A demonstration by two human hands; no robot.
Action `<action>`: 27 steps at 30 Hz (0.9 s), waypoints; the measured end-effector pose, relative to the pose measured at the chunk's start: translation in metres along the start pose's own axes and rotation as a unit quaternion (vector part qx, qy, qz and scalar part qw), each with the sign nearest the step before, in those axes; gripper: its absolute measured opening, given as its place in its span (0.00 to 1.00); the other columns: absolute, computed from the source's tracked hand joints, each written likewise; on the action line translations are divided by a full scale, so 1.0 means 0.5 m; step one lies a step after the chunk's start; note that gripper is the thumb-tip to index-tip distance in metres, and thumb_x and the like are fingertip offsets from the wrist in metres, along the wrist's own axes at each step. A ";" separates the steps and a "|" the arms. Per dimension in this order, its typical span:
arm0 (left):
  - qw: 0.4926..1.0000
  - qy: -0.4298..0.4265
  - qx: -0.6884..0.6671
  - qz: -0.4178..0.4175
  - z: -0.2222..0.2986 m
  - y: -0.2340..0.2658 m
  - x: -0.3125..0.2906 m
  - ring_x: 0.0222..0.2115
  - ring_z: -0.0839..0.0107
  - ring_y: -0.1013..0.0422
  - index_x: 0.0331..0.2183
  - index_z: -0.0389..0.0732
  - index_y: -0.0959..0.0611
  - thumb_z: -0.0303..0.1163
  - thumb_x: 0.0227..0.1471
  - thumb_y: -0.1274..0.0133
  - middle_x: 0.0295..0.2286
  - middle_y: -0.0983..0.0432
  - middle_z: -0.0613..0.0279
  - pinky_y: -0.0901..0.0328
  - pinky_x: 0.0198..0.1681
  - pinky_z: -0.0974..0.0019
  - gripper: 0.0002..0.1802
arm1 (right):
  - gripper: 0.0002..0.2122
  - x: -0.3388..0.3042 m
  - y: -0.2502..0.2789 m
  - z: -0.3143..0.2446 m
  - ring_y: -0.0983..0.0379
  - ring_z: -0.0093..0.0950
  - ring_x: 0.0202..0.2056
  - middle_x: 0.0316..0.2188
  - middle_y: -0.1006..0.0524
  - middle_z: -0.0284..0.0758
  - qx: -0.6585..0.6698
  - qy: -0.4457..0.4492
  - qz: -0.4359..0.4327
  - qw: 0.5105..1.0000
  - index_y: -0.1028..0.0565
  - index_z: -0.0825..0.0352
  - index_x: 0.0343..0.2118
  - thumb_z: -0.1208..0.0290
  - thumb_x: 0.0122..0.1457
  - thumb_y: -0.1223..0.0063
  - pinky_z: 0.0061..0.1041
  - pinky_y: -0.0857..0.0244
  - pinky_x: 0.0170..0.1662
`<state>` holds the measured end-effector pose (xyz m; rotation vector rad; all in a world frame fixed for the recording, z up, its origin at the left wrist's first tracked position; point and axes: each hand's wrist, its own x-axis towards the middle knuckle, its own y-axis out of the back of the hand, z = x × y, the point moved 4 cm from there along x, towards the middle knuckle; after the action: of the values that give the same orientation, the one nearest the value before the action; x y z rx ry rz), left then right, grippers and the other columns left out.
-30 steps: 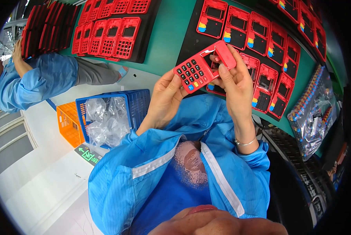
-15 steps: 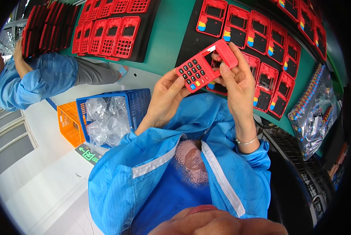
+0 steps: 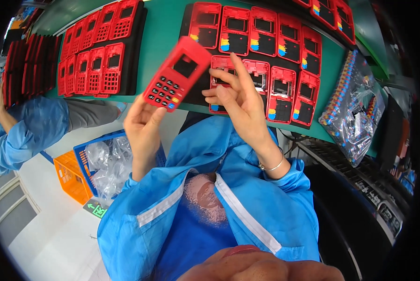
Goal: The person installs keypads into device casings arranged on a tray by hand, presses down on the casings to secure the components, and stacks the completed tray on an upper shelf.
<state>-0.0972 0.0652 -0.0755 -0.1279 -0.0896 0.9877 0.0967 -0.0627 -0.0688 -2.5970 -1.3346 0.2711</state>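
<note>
My left hand (image 3: pixel 145 125) grips the lower end of a red payment terminal housing (image 3: pixel 176 77) between thumb and fingers. The housing is tilted in the air, its keypad of dark keys with a yellow and a blue one facing up, and a dark window opening above the keys. To the right, my right hand (image 3: pixel 240 105) is apart from it, fingers spread and holding nothing. That hand hovers over a black tray (image 3: pixel 225 52) with rows of red housings (image 3: pixel 281 96), whose inner sides show with blue and yellow pieces; it hides part of the nearer row.
At left on the green table (image 3: pixel 160 23), a second tray bears red keypad housings (image 3: pixel 111 70). A bag of colourful small parts (image 3: pixel 353 110) lies at right. Below stand a blue crate (image 3: pixel 81 154) with clear plastic bags and an orange crate (image 3: pixel 69 175). A co-worker (image 3: pixel 32 126) handles stacked trays (image 3: pixel 29 70).
My right hand has let go of the red housing and opened. My left hand has carried the housing leftward and turned it more upright. The whole view has shifted too.
</note>
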 end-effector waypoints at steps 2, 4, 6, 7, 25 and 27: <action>0.963 -0.128 0.233 0.036 0.027 -0.009 0.004 0.43 0.67 0.23 0.48 0.29 0.18 0.15 0.54 0.38 0.42 0.19 0.54 0.27 0.45 0.63 0.18 | 0.34 -0.021 0.030 0.003 0.17 0.33 0.46 0.56 0.24 0.51 -0.073 0.046 0.006 0.996 0.49 0.68 0.73 0.76 0.68 0.46 0.30 0.22 0.48; 0.825 -0.319 0.466 -0.026 0.039 -0.033 0.004 0.42 0.57 0.23 0.47 0.31 0.16 0.13 0.47 0.39 0.42 0.20 0.51 0.28 0.47 0.61 0.22 | 0.32 -0.043 0.051 -0.020 0.17 0.32 0.46 0.53 0.21 0.51 -0.156 0.083 0.030 0.984 0.44 0.69 0.71 0.79 0.65 0.45 0.29 0.24 0.47; 0.770 -0.367 0.510 -0.106 0.027 -0.056 0.006 0.44 0.56 0.24 0.49 0.32 0.15 0.17 0.43 0.42 0.42 0.20 0.53 0.28 0.48 0.59 0.26 | 0.31 -0.067 0.086 -0.023 0.17 0.32 0.45 0.52 0.21 0.50 -0.215 0.120 0.065 0.967 0.42 0.70 0.70 0.80 0.65 0.44 0.29 0.23 0.46; 0.771 -0.369 0.509 -0.103 0.022 -0.059 0.004 0.44 0.56 0.24 0.49 0.32 0.15 0.17 0.43 0.42 0.42 0.20 0.53 0.28 0.48 0.59 0.26 | 0.30 -0.080 0.102 -0.031 0.17 0.32 0.45 0.51 0.20 0.50 -0.233 0.118 0.093 0.961 0.41 0.71 0.70 0.80 0.65 0.44 0.30 0.22 0.46; 0.857 -0.181 0.466 -0.124 -0.063 -0.036 0.069 0.70 0.38 0.54 0.69 0.34 0.43 0.32 0.51 0.32 0.68 0.50 0.32 0.51 0.69 0.42 0.52 | 0.28 -0.106 0.314 -0.064 0.32 0.55 0.57 0.57 0.30 0.61 -0.613 0.067 0.251 0.746 0.40 0.79 0.66 0.63 0.72 0.51 0.45 0.37 0.60; 0.834 -0.142 0.512 -0.152 -0.074 -0.025 0.085 0.69 0.38 0.49 0.69 0.34 0.42 0.29 0.51 0.32 0.67 0.47 0.33 0.49 0.69 0.44 0.51 | 0.30 -0.104 0.294 -0.078 0.32 0.54 0.59 0.58 0.30 0.60 -0.580 0.052 0.260 0.770 0.41 0.78 0.67 0.61 0.72 0.51 0.45 0.39 0.61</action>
<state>-0.0586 0.0913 -0.1093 1.0016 0.1532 0.6194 0.1911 -0.1926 -0.0672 -3.8486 -0.7485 -0.9393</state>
